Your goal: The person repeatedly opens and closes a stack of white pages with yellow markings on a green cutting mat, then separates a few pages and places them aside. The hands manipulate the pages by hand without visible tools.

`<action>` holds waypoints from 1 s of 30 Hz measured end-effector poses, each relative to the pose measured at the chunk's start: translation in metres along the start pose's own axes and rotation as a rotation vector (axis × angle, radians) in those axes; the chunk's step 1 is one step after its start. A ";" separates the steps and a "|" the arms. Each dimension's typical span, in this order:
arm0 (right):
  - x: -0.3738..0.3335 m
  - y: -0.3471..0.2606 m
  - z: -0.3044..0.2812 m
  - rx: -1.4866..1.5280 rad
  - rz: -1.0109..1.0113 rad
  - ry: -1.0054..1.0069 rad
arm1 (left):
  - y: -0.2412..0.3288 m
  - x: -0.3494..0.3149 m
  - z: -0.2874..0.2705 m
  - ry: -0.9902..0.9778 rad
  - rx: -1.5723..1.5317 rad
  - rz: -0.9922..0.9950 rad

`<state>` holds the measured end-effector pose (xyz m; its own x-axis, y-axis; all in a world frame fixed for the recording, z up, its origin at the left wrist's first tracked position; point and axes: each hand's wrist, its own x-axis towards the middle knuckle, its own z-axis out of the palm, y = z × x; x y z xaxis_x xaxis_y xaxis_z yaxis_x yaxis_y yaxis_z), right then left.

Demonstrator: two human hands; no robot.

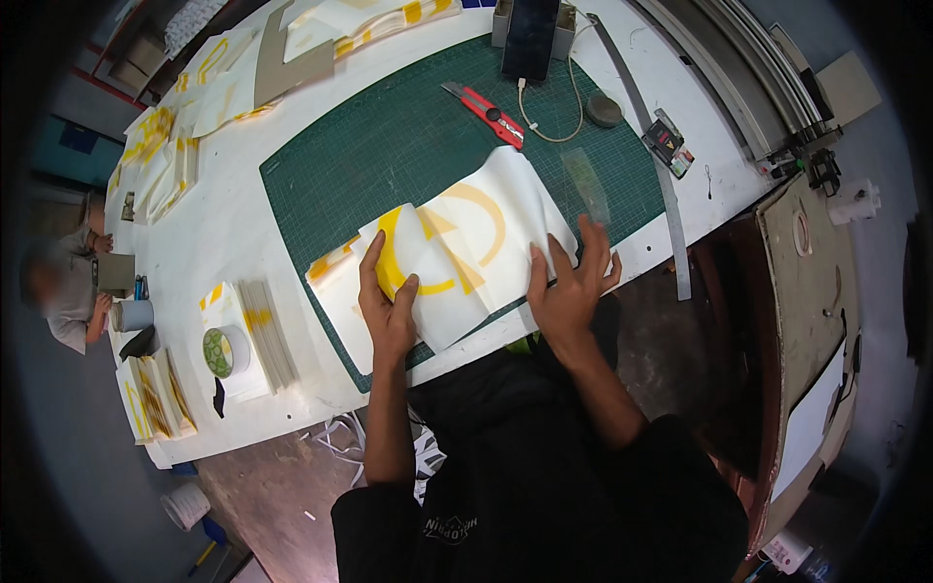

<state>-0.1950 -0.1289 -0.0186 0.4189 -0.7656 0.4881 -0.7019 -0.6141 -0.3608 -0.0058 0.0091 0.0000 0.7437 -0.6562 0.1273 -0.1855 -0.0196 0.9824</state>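
Observation:
A white sheet with yellow print (466, 228) lies over the green cutting mat, its left part folded over so that the print shows through. My left hand (391, 316) is closed on the folded part, thumb on top and index finger along the left edge. At the sheet's right end rests my right hand (569, 291), its fingers spread and the fingertips touching the sheet. Beneath the fold, more white and yellow sheets (335, 291) stick out to the left. A red utility knife (494, 117) lies on the mat beyond the sheet.
The green cutting mat (360, 155) also bears a cabled black phone (530, 44) and a dark round disc (604, 110). To its right is a long metal ruler (671, 209). Folded stacks (264, 335) and a tape roll (224, 352) sit left. A person (73, 282) is at the far left.

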 end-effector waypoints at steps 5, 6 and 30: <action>-0.012 -0.019 -0.021 0.301 -0.224 -0.058 | -0.004 -0.001 0.000 0.014 0.013 0.067; -0.014 -0.020 -0.021 0.345 -0.238 -0.079 | -0.005 -0.001 -0.002 -0.007 0.043 0.050; -0.006 -0.043 -0.026 0.510 -0.392 -0.226 | -0.011 0.001 -0.018 -0.087 -0.279 -0.055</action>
<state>-0.1821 -0.0926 0.0144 0.7357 -0.4553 0.5015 -0.1377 -0.8255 -0.5474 0.0086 0.0217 -0.0078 0.6877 -0.7223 0.0730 0.0460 0.1437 0.9886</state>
